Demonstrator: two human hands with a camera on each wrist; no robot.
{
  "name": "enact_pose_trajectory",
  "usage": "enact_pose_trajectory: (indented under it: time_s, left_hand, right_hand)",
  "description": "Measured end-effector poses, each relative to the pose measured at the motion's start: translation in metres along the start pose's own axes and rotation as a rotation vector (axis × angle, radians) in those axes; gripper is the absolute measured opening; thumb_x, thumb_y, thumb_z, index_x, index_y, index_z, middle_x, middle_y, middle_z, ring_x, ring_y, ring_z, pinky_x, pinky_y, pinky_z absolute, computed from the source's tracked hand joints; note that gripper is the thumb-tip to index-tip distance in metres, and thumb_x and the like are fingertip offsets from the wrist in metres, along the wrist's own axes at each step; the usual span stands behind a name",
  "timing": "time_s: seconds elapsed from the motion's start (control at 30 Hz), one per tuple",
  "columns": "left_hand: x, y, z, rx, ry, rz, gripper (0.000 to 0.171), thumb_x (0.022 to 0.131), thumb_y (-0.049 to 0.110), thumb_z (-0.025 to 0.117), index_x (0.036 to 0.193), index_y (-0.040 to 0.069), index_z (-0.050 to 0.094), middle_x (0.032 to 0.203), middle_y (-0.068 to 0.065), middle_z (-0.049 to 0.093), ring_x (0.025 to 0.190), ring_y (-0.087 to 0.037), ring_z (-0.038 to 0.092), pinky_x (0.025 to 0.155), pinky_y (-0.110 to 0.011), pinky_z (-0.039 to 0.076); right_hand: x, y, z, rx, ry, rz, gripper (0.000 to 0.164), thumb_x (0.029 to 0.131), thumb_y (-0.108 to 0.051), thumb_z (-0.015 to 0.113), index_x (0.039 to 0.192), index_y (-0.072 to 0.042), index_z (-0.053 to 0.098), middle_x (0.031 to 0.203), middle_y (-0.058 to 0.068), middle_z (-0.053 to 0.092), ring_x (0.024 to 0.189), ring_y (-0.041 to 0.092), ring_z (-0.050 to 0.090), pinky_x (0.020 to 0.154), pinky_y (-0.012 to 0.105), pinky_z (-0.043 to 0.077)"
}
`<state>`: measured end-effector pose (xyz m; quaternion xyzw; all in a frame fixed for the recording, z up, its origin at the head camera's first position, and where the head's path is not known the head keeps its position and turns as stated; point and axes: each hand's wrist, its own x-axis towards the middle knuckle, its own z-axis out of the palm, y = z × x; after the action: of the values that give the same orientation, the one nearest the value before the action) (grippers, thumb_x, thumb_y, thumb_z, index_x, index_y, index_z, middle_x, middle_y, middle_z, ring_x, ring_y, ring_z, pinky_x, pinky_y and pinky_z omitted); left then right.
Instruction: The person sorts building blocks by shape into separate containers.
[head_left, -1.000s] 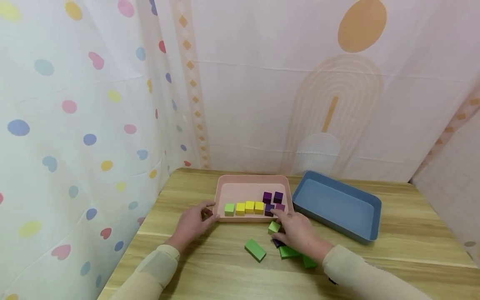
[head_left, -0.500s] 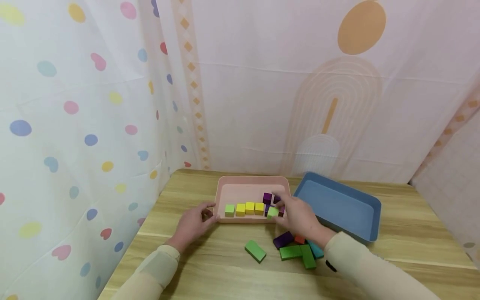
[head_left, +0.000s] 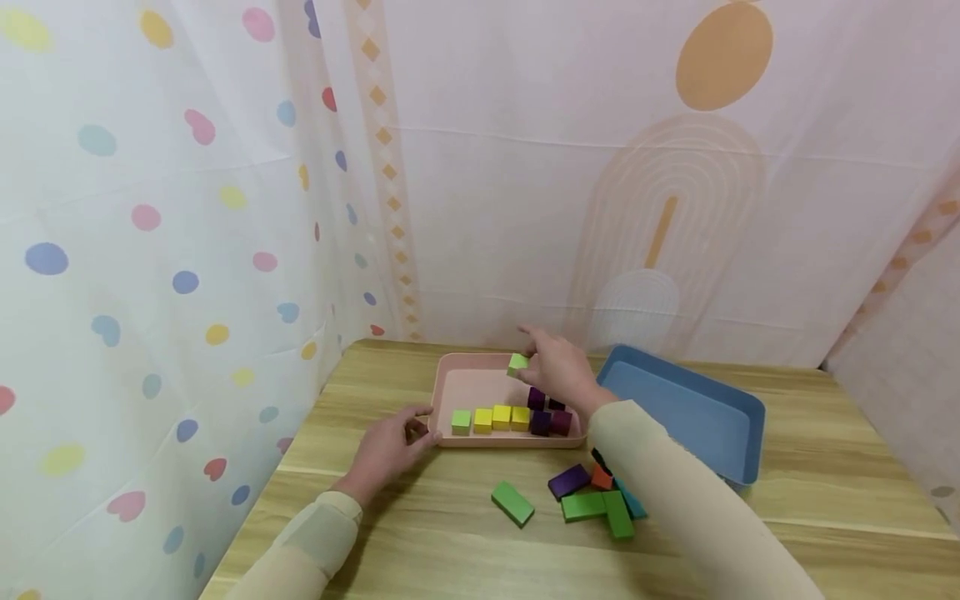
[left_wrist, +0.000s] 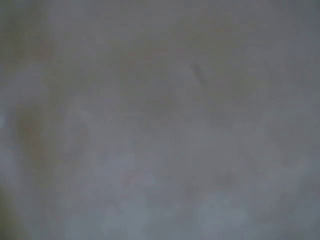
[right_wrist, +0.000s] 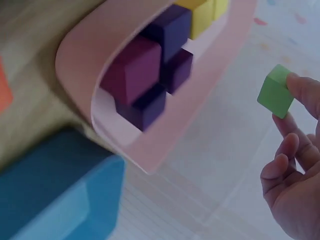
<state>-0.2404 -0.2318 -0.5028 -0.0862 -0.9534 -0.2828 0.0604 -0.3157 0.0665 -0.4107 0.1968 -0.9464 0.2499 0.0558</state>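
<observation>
Over the back of the pink tray (head_left: 465,363), my right hand (head_left: 558,367) pinches a light green cube (right_wrist: 276,92) between thumb and forefinger. In the right wrist view the cube is up off the tray, its other fingers loosely curled below. My left hand (head_left: 386,450) holds the tray's front left corner, thumb and fingertips at the rim. Along the tray's front lie another light green cube (head_left: 461,422), a row of yellow cubes (head_left: 502,417) and several dark purple cubes (head_left: 540,422); the right hand and sleeve partly hide the ones behind. The left wrist view is only a grey blur.
A blue tray (head_left: 686,408) stands at an angle to the right. In front of the trays lie green blocks (head_left: 513,503), a purple block (head_left: 569,482), an orange-red block (head_left: 602,477) and a teal block (head_left: 632,500), partly under the right sleeve. A curtain (head_left: 487,208) hangs behind the table.
My right hand has picked up the light green cube from in front of the pink tray and carried it up, back and left over the tray. The left hand has stayed in place.
</observation>
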Motion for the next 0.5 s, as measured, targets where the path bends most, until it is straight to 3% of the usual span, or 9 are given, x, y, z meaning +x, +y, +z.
enact_pose_trajectory:
  time_s: [0.17, 0.5]
  left_hand:
    - [0.000, 0.003, -0.001, -0.011, 0.007, 0.006, 0.046, 0.089, 0.038, 0.075, 0.128, 0.016, 0.064, 0.090, 0.008, 0.070, 0.078, -0.012, 0.059, 0.075, -0.037, 0.049]
    - [-0.002, 0.003, -0.002, -0.010, 0.001, -0.009, 0.047, 0.088, 0.037, 0.076, 0.128, 0.016, 0.064, 0.090, 0.008, 0.070, 0.079, -0.012, 0.059, 0.075, -0.037, 0.048]
  right_hand:
    - [0.006, 0.006, 0.023, -0.101, -0.036, -0.014, 0.075, 0.086, -0.032, 0.079, 0.149, -0.018, 0.042, 0.108, -0.004, 0.071, 0.082, 0.016, 0.066, 0.075, 0.036, 0.053]
    - [0.005, 0.015, 0.051, -0.363, 0.017, -0.052, 0.074, 0.077, -0.051, 0.082, 0.139, -0.024, 0.054, 0.090, -0.016, 0.072, 0.065, 0.007, 0.059, 0.065, 0.030, 0.047]
